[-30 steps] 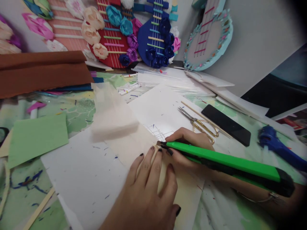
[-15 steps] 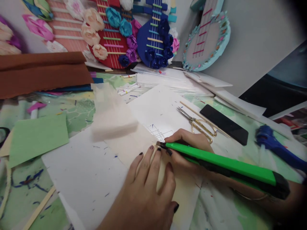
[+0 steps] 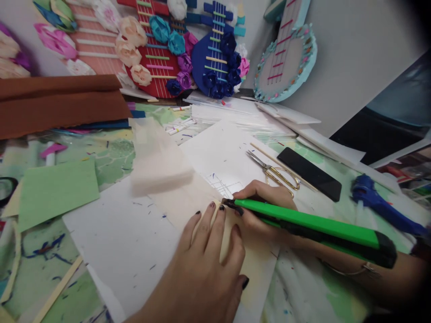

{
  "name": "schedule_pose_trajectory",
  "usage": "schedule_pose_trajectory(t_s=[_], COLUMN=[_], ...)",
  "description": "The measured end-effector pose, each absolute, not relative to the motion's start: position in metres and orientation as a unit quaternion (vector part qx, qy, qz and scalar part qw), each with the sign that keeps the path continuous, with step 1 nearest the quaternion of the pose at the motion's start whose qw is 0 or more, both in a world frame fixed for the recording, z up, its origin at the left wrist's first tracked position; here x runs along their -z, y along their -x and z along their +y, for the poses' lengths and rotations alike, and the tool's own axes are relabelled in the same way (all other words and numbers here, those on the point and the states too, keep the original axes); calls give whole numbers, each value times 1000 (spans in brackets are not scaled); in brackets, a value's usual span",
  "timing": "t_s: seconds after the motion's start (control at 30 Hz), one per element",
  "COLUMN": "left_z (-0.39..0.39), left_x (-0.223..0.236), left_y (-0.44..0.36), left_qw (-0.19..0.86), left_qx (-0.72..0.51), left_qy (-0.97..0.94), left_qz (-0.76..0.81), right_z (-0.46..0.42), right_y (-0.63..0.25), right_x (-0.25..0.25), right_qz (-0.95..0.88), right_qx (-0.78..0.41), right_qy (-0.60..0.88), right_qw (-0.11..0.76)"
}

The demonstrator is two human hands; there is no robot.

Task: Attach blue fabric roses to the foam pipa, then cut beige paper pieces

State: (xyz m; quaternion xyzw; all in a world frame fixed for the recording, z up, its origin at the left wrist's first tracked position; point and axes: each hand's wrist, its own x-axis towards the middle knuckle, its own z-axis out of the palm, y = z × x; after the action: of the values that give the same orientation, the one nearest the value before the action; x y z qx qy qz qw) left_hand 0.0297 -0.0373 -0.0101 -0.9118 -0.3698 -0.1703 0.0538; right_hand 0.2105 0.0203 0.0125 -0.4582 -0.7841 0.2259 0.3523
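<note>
gripping green cutter (image 3: 310, 221) (right hand (image 3: 271, 193))

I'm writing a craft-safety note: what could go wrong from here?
The tip of the green utility knife sits close to the fingers of the left hand, so a slip might nick them. Pressing hard might score the white sheet under the cream paper. The gold-handled scissors lie near the right hand, which could bump them.
</note>
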Motion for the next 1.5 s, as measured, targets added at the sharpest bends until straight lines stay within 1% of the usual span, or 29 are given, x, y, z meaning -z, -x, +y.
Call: schedule_pose_trajectory(t_s=[0.13, 0.3, 0.47, 0.87, 1.33, 1.5], left_z=[-39, -40, -39, -38, -37, -38], left_x=[12, 11, 8, 2, 2, 1], left_y=[-30, -30, -30, -30, -29, -29], left_qw=[48, 48, 56, 69, 71, 71], left_qx=[180, 165, 158, 165, 162, 163], left_qy=[907, 911, 913, 914, 914, 915], left_qz=[-378, -376, -371, -364, -366, -363], right_z=[20, 20, 21, 15, 14, 13], right_y=[-211, -214, -216, -214, -221, -223], right_x=[-11, -11, -8, -11, -11, -13], right_qz=[-786, -790, -809, -808, -816, -818], right_qx=[-214, -212, -187, -135, -165, -162], right_qy=[455, 445, 410, 431, 420, 409], right_qw=[360, 365, 376, 378, 361, 369])
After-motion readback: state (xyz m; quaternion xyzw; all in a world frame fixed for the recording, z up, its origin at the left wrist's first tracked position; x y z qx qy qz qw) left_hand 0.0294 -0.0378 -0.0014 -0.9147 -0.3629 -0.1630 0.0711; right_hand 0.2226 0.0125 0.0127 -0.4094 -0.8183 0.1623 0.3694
